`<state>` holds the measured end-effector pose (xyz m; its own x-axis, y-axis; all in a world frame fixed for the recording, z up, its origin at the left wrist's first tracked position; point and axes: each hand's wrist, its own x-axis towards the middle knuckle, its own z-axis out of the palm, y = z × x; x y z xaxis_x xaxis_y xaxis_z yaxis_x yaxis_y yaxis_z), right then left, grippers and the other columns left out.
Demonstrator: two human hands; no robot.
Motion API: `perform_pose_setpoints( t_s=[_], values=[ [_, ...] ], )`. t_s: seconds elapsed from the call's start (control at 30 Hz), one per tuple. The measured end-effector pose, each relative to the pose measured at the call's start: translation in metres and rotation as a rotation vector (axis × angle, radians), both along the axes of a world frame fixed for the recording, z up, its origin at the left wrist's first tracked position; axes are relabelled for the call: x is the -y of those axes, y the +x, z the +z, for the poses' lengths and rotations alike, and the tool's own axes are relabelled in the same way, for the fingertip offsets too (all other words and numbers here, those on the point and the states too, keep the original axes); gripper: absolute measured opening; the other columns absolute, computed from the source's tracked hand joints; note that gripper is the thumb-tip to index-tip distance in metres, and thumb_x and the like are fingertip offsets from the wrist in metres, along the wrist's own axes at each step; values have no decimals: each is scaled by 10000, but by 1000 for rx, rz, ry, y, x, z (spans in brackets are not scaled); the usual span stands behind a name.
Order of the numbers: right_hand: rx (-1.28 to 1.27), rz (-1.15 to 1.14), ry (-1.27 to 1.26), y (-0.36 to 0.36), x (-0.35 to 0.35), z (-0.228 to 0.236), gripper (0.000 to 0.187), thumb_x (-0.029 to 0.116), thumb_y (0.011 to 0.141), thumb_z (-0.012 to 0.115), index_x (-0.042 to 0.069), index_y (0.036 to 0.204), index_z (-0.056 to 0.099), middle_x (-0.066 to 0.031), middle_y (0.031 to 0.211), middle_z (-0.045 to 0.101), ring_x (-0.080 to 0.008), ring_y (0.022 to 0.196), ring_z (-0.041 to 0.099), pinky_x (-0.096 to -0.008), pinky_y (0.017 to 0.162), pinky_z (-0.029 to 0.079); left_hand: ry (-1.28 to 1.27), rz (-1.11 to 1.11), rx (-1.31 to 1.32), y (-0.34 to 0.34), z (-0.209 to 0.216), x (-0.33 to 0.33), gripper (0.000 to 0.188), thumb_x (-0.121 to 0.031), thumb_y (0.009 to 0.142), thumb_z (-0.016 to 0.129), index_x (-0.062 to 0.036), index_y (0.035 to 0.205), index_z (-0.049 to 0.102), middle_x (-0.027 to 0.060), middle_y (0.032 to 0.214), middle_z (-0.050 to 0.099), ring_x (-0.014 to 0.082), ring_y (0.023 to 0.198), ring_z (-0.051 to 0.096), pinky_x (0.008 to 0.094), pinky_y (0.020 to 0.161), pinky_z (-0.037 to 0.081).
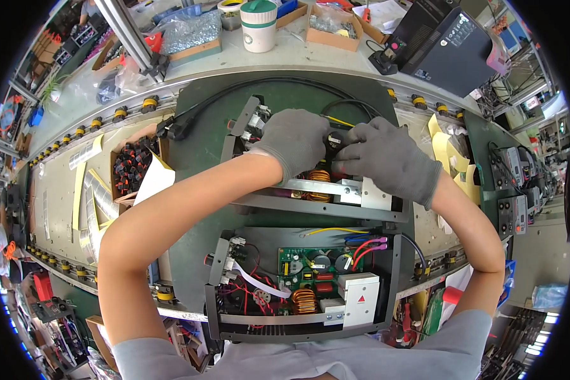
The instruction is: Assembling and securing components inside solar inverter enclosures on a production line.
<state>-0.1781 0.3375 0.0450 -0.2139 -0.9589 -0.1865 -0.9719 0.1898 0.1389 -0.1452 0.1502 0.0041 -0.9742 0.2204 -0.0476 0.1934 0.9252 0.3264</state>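
Note:
My left hand [292,140] and my right hand [386,158], both in grey gloves, meet over the far open metal chassis [297,202]. The fingers of both are bent and closed around a dark round part [334,140] between them; what exactly each grips is hidden. Below the hands show a copper coil [318,183] and a white metal bracket [375,195] of that chassis. Nearer to me stands a second open chassis [285,335], untouched. It holds a green circuit board [289,258], a copper coil [304,303], red and purple wires and a white bracket [363,299].
A black power cable [234,90] curves behind the far chassis to its plug [176,130]. To the left, a cardboard box [163,142] holds small black-and-orange parts. Yellow strips [465,168] lie at right. On the back shelf stand a lidded cup [258,37] and a black computer case [446,50].

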Motion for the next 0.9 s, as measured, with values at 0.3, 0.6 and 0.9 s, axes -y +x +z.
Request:
perform_pose_setpoints(
  t_s=[0.3, 0.6, 0.9],
  values=[
    [-93, -3, 222, 5, 16, -5, 291, 168, 818, 525, 235, 1082, 626, 64, 1038, 592, -161, 1054, 497, -312, 857, 376, 46, 74, 64, -12, -14, 2, 161, -223, 743, 596, -124, 853, 659, 107, 800, 654, 310, 799, 630, 424, 725, 494],
    [-173, -56, 236, 14, 23, -9, 174, 192, 841, 525, 216, 952, 657, 30, 951, 578, -159, 956, 527, -314, 772, 392, 80, -21, 195, -8, -4, 8, 225, -179, 749, 589, -152, 941, 703, 111, 879, 672, 301, 855, 638, 400, 736, 500],
    [142, -230, -379, 11, 4, 13, 263, 28, 745, 522, 120, 944, 668, -45, 954, 609, -262, 897, 586, -381, 768, 459, -150, -229, 77, -11, -14, 5, 251, -136, 791, 543, -143, 996, 688, 128, 935, 661, 330, 883, 624, 394, 796, 487]
  ],
)
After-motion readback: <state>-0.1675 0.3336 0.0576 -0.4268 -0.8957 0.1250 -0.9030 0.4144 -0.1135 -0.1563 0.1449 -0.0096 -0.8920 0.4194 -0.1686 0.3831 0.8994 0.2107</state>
